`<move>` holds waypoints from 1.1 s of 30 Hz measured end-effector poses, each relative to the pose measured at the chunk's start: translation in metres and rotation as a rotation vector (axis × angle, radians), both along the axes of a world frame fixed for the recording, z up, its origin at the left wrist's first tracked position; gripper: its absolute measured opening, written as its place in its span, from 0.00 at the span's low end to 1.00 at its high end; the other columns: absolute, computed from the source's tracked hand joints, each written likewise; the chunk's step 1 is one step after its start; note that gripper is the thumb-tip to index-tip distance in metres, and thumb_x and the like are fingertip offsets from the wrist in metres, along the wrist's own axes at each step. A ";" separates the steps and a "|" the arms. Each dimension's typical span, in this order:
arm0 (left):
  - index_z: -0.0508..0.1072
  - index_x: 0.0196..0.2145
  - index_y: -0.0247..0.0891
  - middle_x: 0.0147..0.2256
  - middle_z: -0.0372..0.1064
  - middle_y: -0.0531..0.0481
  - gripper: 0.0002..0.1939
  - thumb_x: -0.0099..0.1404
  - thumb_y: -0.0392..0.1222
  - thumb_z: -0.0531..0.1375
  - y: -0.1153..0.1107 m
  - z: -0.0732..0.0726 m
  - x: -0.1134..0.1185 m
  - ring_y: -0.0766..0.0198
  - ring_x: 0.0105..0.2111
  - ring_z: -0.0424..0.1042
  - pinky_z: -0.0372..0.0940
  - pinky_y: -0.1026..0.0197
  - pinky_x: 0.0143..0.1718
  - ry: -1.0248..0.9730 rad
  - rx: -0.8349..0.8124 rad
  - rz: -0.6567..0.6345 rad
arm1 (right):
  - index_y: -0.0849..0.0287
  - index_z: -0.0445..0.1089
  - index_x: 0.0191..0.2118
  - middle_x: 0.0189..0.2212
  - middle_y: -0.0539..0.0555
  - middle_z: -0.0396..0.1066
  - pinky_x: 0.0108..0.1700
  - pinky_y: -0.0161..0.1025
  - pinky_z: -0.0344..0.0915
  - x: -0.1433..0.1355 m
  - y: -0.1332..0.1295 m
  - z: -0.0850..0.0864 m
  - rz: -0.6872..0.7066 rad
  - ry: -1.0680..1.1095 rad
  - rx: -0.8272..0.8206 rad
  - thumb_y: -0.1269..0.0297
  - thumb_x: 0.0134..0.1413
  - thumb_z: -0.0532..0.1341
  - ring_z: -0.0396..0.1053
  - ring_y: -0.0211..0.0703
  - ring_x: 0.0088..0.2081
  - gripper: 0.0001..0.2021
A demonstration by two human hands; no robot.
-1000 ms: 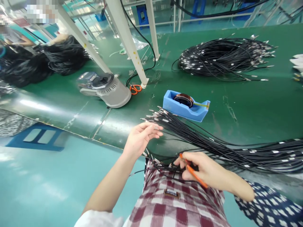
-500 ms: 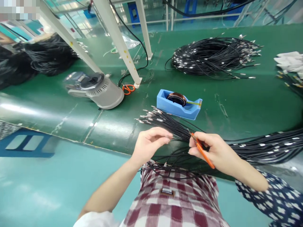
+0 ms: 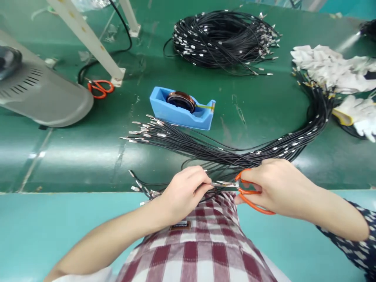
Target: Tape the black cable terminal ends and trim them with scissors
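My right hand [image 3: 272,186] grips orange-handled scissors [image 3: 246,192], its fingers in the handle loops. The scissor blades are parted a little and point left. At their tips, my left hand [image 3: 189,190] is closed in a pinch; what lies between thumb and forefinger is too small to make out. Behind both hands a bundle of thin black cables [image 3: 205,150] with white tags and metal ends lies across the green table [image 3: 258,105]. More loose cables [image 3: 143,188] hang over the near edge, partly hidden by my left hand and forearm.
A blue tape dispenser [image 3: 179,115] with a brown roll stands behind the bundle. Farther back lies a coil of black cables [image 3: 223,41]. White gloves [image 3: 329,66] are at right. A grey machine [image 3: 47,94], orange scissors [image 3: 101,88] and a white post [image 3: 91,39] stand left.
My view has tilted down and turned right. The scissors have swung from a slanted hold to blades pointing left and parted, now meeting my left hand's fingertips.
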State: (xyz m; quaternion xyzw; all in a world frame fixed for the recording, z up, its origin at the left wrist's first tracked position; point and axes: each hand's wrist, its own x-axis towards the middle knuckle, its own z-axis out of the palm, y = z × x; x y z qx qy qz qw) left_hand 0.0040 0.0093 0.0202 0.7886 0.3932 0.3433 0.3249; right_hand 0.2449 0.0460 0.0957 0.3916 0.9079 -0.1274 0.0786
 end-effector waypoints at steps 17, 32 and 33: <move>0.69 0.33 0.37 0.29 0.70 0.49 0.08 0.71 0.34 0.54 -0.010 -0.004 0.000 0.63 0.32 0.68 0.65 0.60 0.35 0.146 0.214 -0.037 | 0.57 0.67 0.18 0.13 0.49 0.66 0.24 0.38 0.39 -0.013 0.010 -0.002 0.077 -0.170 -0.067 0.59 0.51 0.63 0.57 0.35 0.16 0.15; 0.68 0.35 0.36 0.29 0.70 0.50 0.05 0.69 0.30 0.56 -0.009 -0.001 -0.004 0.64 0.32 0.68 0.63 0.59 0.37 0.046 0.119 -0.079 | 0.56 0.63 0.18 0.12 0.45 0.63 0.27 0.35 0.46 -0.011 0.020 -0.009 0.106 0.014 -0.251 0.52 0.50 0.65 0.53 0.35 0.17 0.19; 0.68 0.35 0.36 0.29 0.71 0.50 0.05 0.69 0.30 0.56 -0.009 0.000 -0.004 0.64 0.32 0.69 0.63 0.59 0.37 0.052 0.111 -0.081 | 0.56 0.64 0.18 0.12 0.45 0.63 0.28 0.36 0.47 -0.011 0.019 -0.009 0.123 0.016 -0.216 0.50 0.50 0.65 0.52 0.35 0.18 0.19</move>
